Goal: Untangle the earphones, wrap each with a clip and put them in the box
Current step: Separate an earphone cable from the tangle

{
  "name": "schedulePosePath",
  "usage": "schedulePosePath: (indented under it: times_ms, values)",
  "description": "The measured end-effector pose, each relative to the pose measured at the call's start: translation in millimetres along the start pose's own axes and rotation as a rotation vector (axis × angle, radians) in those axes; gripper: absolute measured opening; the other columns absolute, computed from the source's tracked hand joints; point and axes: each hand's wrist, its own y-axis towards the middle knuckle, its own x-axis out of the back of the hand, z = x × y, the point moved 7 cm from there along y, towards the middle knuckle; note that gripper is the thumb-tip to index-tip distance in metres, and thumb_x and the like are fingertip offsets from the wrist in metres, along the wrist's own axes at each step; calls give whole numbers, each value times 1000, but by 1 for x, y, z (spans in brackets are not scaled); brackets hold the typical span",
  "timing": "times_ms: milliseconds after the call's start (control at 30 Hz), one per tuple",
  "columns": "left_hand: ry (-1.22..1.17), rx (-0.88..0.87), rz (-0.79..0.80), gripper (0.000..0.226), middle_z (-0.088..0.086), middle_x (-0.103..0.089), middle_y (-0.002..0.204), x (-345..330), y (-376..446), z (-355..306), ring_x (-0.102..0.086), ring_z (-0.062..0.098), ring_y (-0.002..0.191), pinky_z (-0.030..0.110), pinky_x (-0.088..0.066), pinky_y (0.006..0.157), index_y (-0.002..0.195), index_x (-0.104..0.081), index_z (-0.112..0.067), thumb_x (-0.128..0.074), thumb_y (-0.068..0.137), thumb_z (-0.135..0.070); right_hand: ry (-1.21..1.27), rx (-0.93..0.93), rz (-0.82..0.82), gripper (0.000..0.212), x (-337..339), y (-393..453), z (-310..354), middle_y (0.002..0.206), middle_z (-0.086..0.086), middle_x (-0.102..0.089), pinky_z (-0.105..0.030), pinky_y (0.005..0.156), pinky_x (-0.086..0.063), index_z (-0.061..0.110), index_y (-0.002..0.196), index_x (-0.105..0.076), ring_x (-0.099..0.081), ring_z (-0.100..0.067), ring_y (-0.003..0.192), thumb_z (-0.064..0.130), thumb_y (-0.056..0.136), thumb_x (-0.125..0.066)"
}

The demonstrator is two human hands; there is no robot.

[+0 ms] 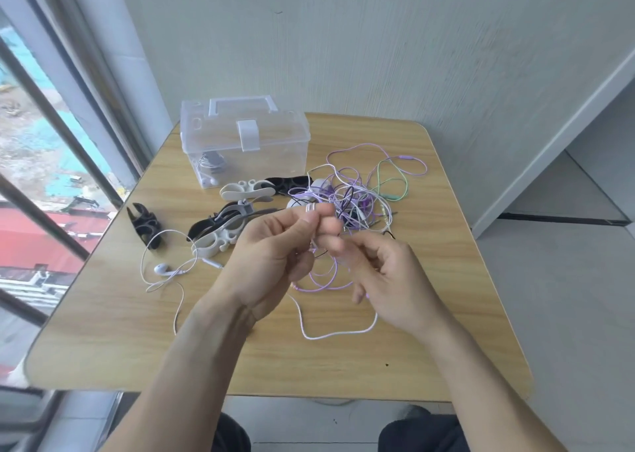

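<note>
Head view: left hand [275,245] and right hand [381,273] pinch limp, light, snag-prone earphone cords [347,197], best held near plugs, box [245,142] at eleven o'clock.

A wooden table [446,314] stands between a window [51,176] and a grey wall [378,39]

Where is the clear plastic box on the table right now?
The clear plastic box stands at the table's far left corner, lid closed, just behind the white clip.
</note>
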Motion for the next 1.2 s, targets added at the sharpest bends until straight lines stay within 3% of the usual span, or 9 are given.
schedulePosePath:
  times_ms: [100, 267, 400, 500, 567, 667, 833, 1000, 1200]
  values:
    - [-85, -16, -77, 30, 11, -75, 98, -4, -3, 4, -72, 16, 83, 14, -33, 38, 112, -64, -2, -60, 85, -13, 328, -146, 93, 21, -21, -6, -1, 67, -19, -62, -39, 53, -55, 5, 115, -66, -60, -26, 51, 14, 104, -51]
    - [-78, -31, -81, 26, 17, -74, 104, -4, 0, 9, -74, 20, 93, 15, -37, 38, 110, -66, -2, -59, 86, -8, 857, -492, 127, 18, -37, -13, -14, 62, -6, -57, -31, 48, -54, 3, 97, -67, -60, -21, 48, 18, 94, -56]
    - [-107, 13, -87, 14, 21, -73, 107, -5, 7, 9, -73, 23, 97, 16, -38, 39, 103, -63, -1, -55, 92, -5, 743, -609, 179, 16, -37, -14, -30, 60, -1, -48, -18, 35, -28, 6, 95, -66, -32, -8, 38, 19, 95, -58]
    - [151, 50, -41, 12, 14, -76, 102, -16, 19, 7, -72, 12, 72, 19, -34, 38, 103, -63, -2, -55, 100, -11, 630, -577, 170, 17, -31, -14, -30, 57, 0, -41, -19, 37, -17, 9, 89, -66, -21, -8, 40, 17, 98, -55]
    - [462, 32, 46, 17, 8, -77, 95, -28, 26, 4, -70, 9, 62, 22, -38, 42, 100, -66, -1, -57, 100, -16, 480, -492, 171, 24, -21, -13, -23, 57, 0, -39, -21, 41, -15, 14, 81, -68, -19, -9, 41, 18, 101, -54]
    - [668, -33, 121, 20, 7, -77, 92, -43, 24, -5, -75, 12, 83, 24, -48, 48, 99, -64, 8, -58, 99, -11, 348, -384, 174, 35, -4, -17, -5, 61, -2, -41, -25, 46, -18, 23, 66, -69, -23, -11, 44, 16, 98, -58]
    - [977, -54, 154, 31, 5, -72, 73, -42, -2, 14, -61, 22, 64, 44, -57, 67, 93, -62, 4, -55, 94, -26, 233, -274, 194, 30, 9, -40, 8, 61, -4, -48, -27, 49, -27, 19, 66, -70, -33, -17, 50, 19, 96, -63]
    - [890, 131, 300, 24, -4, -56, 63, -47, -38, 39, -48, 13, 55, 24, -41, 54, 78, -57, -12, -44, 98, -13, 109, -209, 218, 32, 20, -54, 0, 53, -7, -49, -25, 51, -35, 9, 72, -74, -38, -19, 50, 37, 88, -71]
    - [401, 405, 288, 26, -5, -27, 56, -37, -65, 51, -17, 12, 48, 20, -14, 43, 69, -53, -16, -47, 89, -32, 496, -312, 35, 33, 22, -54, -20, 49, -8, -24, -23, 46, -23, 6, 63, -64, -19, -12, 44, 33, 74, -79]
